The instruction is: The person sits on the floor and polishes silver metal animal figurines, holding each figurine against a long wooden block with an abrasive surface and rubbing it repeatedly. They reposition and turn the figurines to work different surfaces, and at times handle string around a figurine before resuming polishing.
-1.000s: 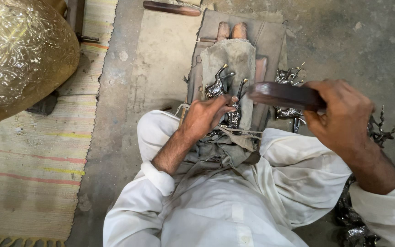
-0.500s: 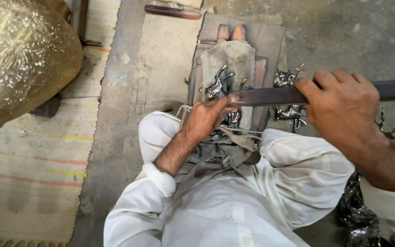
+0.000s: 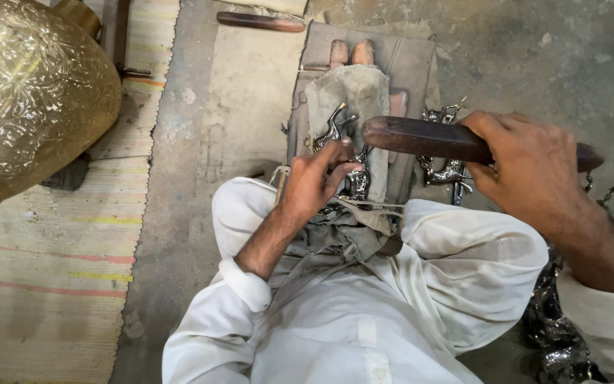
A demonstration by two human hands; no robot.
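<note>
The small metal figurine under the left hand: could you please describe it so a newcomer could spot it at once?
Find the cloth-wrapped block between the person's white-trousered knees. On it lies a silvery animal-shaped figurine, pinned by the left hand. Unlike the similar figurines beside the block, it lies just below the dark wooden tool gripped in the right hand.

I sit on the bare concrete floor [image 3: 250, 107] of a metal craft workshop. Beside me on a striped woven mat [image 3: 44, 263] lies a big engraved brass vessel [image 3: 30, 92]. Shiny cast metal figurines [image 3: 449, 167] lie heaped around a cloth-padded block [image 3: 353, 85], and I grip a dark wooden tool [image 3: 428, 139].
</note>
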